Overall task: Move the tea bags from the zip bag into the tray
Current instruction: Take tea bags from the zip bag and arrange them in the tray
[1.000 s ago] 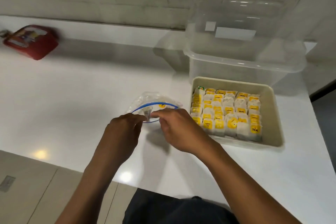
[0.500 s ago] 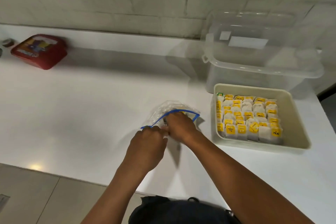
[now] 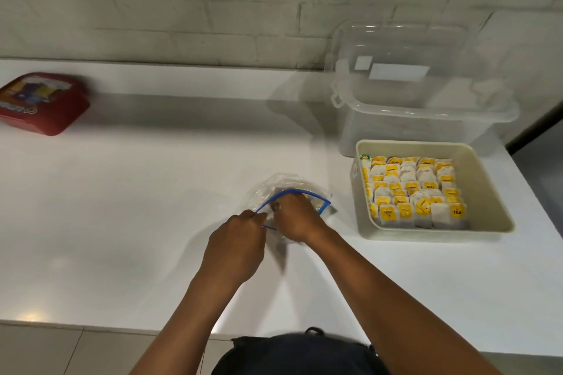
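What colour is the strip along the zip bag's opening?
Blue. The zip bag is clear plastic with a blue strip at its mouth, seen in the head view.

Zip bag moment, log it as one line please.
step: emptying zip bag | left hand: pinches bag rim | right hand: reaching inside bag | tray: rows of tea bags
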A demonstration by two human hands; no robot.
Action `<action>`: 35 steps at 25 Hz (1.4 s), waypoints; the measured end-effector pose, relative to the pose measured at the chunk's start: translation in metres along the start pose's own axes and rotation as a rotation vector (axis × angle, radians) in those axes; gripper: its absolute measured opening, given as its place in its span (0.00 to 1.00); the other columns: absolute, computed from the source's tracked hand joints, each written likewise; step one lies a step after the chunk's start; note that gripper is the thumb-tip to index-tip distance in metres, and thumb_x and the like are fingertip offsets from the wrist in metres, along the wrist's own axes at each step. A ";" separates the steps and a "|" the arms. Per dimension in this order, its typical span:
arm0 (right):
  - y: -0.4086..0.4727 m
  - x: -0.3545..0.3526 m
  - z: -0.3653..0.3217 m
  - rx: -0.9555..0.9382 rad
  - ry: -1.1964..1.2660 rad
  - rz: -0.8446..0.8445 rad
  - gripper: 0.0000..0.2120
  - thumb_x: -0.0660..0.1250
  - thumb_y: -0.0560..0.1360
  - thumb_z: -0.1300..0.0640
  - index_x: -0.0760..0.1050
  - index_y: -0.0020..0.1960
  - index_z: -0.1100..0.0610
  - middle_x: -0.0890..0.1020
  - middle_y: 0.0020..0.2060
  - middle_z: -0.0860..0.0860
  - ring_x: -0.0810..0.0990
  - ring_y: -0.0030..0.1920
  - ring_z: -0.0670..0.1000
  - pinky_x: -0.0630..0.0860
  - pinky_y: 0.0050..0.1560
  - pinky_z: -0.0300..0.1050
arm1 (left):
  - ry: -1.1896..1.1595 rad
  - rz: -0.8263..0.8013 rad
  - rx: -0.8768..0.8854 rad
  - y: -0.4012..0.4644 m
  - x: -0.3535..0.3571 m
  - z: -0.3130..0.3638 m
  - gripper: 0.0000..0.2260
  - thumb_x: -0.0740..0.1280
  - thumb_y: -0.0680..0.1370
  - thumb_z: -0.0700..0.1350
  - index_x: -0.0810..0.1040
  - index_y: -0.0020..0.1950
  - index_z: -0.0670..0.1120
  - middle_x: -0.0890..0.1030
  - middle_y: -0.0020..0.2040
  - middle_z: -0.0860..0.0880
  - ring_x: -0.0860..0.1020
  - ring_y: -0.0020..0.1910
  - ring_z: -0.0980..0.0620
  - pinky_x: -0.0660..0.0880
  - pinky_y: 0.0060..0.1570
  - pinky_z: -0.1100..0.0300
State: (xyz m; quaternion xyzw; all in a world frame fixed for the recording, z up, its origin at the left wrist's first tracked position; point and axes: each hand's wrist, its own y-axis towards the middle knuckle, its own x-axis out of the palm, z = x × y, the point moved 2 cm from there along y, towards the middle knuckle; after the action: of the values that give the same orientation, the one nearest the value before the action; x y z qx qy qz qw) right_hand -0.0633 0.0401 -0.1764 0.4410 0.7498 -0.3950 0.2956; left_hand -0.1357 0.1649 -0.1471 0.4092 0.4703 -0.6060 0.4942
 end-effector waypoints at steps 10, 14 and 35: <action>0.007 0.013 -0.004 -0.034 -0.128 0.026 0.09 0.63 0.78 0.57 0.78 0.52 0.61 0.83 0.46 0.55 0.82 0.46 0.56 0.80 0.46 0.51 | -0.017 -0.160 0.033 0.004 0.019 -0.007 0.17 0.56 0.81 0.46 0.71 0.70 0.56 0.74 0.64 0.53 0.72 0.58 0.48 0.72 0.53 0.55; 0.009 0.015 -0.007 -0.024 -0.204 0.096 0.07 0.62 0.77 0.61 0.78 0.51 0.59 0.83 0.46 0.54 0.79 0.41 0.53 0.71 0.36 0.43 | 0.047 -0.106 0.027 0.008 0.013 -0.005 0.16 0.56 0.81 0.50 0.72 0.68 0.55 0.74 0.59 0.52 0.72 0.57 0.48 0.73 0.49 0.56; 0.007 0.003 -0.004 0.053 -0.090 -0.074 0.13 0.58 0.80 0.51 0.78 0.47 0.56 0.83 0.46 0.53 0.80 0.46 0.54 0.73 0.41 0.43 | -0.088 -0.152 -0.022 0.015 0.014 0.001 0.15 0.61 0.81 0.47 0.72 0.66 0.48 0.72 0.62 0.49 0.75 0.57 0.47 0.74 0.51 0.55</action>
State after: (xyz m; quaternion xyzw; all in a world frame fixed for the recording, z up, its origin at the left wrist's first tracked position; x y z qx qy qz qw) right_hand -0.0587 0.0464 -0.1788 0.4026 0.7407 -0.4448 0.3023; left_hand -0.1232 0.1596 -0.1629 0.3399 0.4843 -0.6539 0.4715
